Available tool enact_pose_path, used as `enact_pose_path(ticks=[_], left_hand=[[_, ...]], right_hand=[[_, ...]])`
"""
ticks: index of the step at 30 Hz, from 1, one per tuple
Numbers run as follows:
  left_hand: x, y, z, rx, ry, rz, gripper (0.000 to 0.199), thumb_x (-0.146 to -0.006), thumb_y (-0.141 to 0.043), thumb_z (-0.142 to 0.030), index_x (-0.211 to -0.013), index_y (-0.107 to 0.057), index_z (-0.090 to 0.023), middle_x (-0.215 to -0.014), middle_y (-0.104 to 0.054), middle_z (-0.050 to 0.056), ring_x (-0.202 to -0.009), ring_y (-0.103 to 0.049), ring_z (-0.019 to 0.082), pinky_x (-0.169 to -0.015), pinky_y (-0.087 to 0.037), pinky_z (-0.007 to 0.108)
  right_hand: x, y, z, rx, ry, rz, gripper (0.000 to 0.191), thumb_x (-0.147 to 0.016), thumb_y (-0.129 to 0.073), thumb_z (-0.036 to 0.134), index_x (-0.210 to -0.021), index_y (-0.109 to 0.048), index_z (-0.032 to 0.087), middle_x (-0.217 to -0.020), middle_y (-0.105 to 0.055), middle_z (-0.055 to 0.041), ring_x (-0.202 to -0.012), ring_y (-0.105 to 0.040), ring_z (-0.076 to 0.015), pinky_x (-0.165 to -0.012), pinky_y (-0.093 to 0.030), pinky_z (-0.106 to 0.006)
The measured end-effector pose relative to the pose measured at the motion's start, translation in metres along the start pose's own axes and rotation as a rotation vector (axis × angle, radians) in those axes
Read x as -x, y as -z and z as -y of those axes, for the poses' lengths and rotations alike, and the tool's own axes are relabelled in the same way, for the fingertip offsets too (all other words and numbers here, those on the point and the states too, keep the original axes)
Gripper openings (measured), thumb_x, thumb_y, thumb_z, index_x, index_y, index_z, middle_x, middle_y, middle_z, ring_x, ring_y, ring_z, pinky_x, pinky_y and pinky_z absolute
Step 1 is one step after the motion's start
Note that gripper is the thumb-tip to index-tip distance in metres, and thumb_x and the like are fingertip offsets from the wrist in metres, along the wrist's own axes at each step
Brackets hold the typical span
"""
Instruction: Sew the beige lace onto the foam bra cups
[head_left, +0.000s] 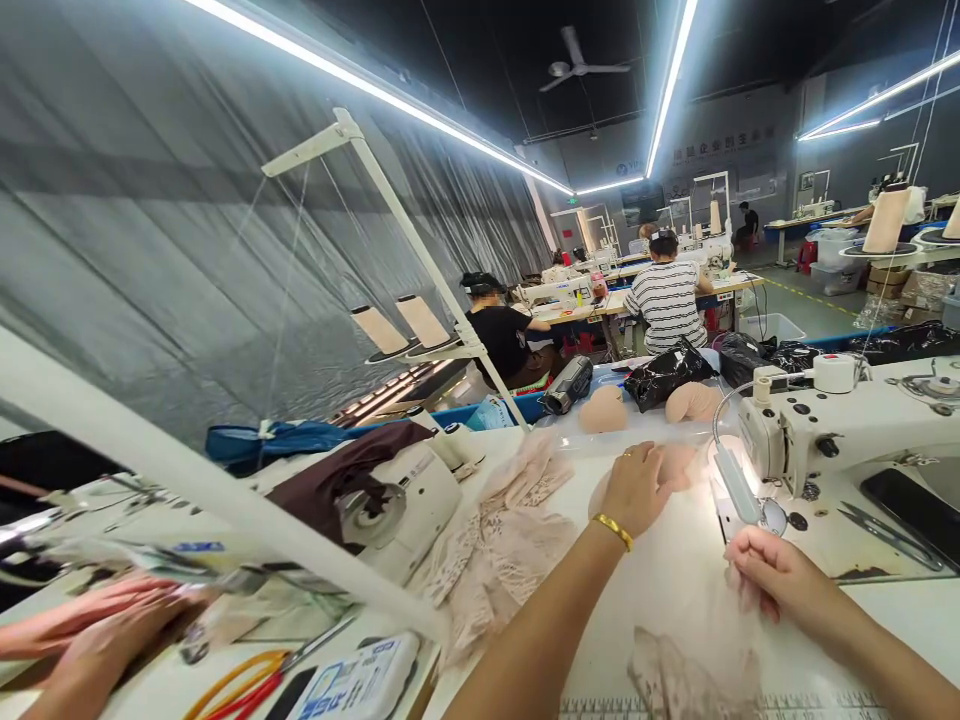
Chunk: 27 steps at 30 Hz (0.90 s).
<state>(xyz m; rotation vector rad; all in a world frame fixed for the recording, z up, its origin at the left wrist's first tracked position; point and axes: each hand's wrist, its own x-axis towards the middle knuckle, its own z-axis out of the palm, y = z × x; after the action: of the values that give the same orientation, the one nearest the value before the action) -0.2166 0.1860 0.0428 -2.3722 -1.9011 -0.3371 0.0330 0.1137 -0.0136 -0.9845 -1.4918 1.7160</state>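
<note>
My left hand, with a gold bangle and a ring, reaches forward over the white table. Its fingers are stretched out and lie on a pale pink piece of fabric. My right hand is closed, fingers curled at the edge of pale sheer fabric, just below the sewing machine's lamp. Motion blurs the fingertips and the cloth there. A lace end of fabric lies near the table's front edge. Left of my forearm is a heap of beige lace fabric.
A white sewing machine stands at right, with scissors and a phone beside it. Beige molded cups and a black plastic bag lie behind. A thread-stand pole crosses the left. A co-worker's hands work there.
</note>
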Motion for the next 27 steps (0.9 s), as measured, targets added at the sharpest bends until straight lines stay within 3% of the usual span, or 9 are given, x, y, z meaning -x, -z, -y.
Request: enact_pose_path(ticks=[2, 4, 6, 9, 12, 16, 19, 22, 27], left_hand=[[-0.011, -0.009, -0.014, 0.011, -0.041, 0.005, 0.051, -0.096, -0.073, -0.031, -0.144, -0.059, -0.022, -0.149, -0.061, 0.012, -0.137, -0.055, 0.032, -0.115, -0.044, 0.045], [-0.02, -0.018, -0.024, 0.016, -0.043, -0.003, 0.034, -0.099, -0.067, -0.026, -0.133, -0.066, -0.024, -0.135, -0.068, 0.01, -0.127, -0.06, 0.032, -0.108, -0.048, 0.047], [-0.025, -0.027, -0.029, 0.027, -0.028, -0.016, 0.02, -0.102, -0.06, -0.02, -0.118, -0.071, -0.024, -0.122, -0.072, 0.009, -0.119, -0.062, 0.031, -0.101, -0.05, 0.048], [-0.027, -0.033, -0.028, 0.072, -0.009, -0.032, 0.014, -0.102, -0.059, -0.013, -0.103, -0.072, -0.02, -0.115, -0.072, 0.008, -0.115, -0.063, 0.029, -0.097, -0.052, 0.047], [-0.025, -0.029, -0.023, 0.156, -0.003, -0.076, 0.015, -0.099, -0.058, -0.007, -0.098, -0.07, -0.016, -0.109, -0.07, 0.007, -0.109, -0.063, 0.026, -0.096, -0.053, 0.044], [-0.018, -0.009, -0.01, 0.334, 0.019, -0.2, 0.025, -0.095, -0.052, -0.004, -0.102, -0.071, -0.019, -0.098, -0.071, 0.007, -0.099, -0.064, 0.026, -0.093, -0.053, 0.041], [-0.002, 0.011, 0.004, 0.5, 0.063, -0.312, 0.026, -0.096, -0.052, -0.011, -0.106, -0.072, -0.022, -0.105, -0.073, 0.008, -0.106, -0.065, 0.026, -0.097, -0.054, 0.041], [0.027, 0.027, 0.012, 0.68, 0.138, -0.388, 0.019, -0.1, -0.056, -0.03, -0.103, -0.073, -0.021, -0.105, -0.075, 0.009, -0.102, -0.069, 0.025, -0.089, -0.058, 0.037], [0.091, 0.033, -0.005, 0.939, 0.248, -0.382, 0.041, -0.095, -0.067, -0.057, -0.1, -0.074, -0.017, -0.089, -0.075, 0.008, -0.081, -0.07, 0.021, -0.074, -0.058, 0.032]], right_hand=[[0.001, 0.0, 0.001, 0.002, -0.005, -0.005, 0.037, -0.099, -0.062, 0.06, -0.092, -0.063, 0.024, -0.086, -0.073, -0.0003, -0.067, -0.064, -0.0162, -0.054, -0.039, -0.026], [0.002, 0.0, 0.001, 0.001, -0.01, -0.005, 0.036, -0.099, -0.063, 0.059, -0.091, -0.062, 0.024, -0.086, -0.073, -0.0005, -0.069, -0.065, -0.0169, -0.054, -0.039, -0.026], [0.001, 0.0, 0.001, -0.002, -0.011, -0.004, 0.036, -0.099, -0.062, 0.059, -0.092, -0.062, 0.024, -0.087, -0.073, -0.0006, -0.069, -0.066, -0.0169, -0.054, -0.039, -0.026], [0.0, 0.0, 0.001, -0.003, -0.009, -0.003, 0.037, -0.099, -0.061, 0.06, -0.092, -0.062, 0.024, -0.086, -0.073, -0.0005, -0.067, -0.064, -0.0163, -0.053, -0.038, -0.026], [-0.001, 0.0, 0.001, 0.001, -0.015, -0.001, 0.038, -0.099, -0.062, 0.061, -0.091, -0.062, 0.024, -0.083, -0.073, -0.0003, -0.064, -0.061, -0.0155, -0.053, -0.036, -0.026], [0.0, 0.0, 0.002, 0.008, -0.011, 0.0, 0.039, -0.099, -0.062, 0.061, -0.092, -0.062, 0.023, -0.084, -0.073, -0.0003, -0.063, -0.06, -0.0147, -0.053, -0.036, -0.026], [0.002, -0.001, 0.005, 0.01, -0.006, 0.0, 0.04, -0.1, -0.061, 0.062, -0.091, -0.062, 0.023, -0.085, -0.073, -0.0003, -0.068, -0.064, -0.0165, -0.053, -0.037, -0.026], [0.003, -0.003, 0.007, 0.01, -0.001, -0.001, 0.038, -0.1, -0.06, 0.061, -0.091, -0.062, 0.024, -0.086, -0.073, 0.0001, -0.07, -0.066, -0.0176, -0.054, -0.038, -0.026], [0.001, -0.003, 0.007, -0.001, 0.006, -0.008, 0.039, -0.097, -0.062, 0.062, -0.092, -0.062, 0.024, -0.084, -0.074, -0.0005, -0.067, -0.064, -0.0177, -0.054, -0.038, -0.027]])
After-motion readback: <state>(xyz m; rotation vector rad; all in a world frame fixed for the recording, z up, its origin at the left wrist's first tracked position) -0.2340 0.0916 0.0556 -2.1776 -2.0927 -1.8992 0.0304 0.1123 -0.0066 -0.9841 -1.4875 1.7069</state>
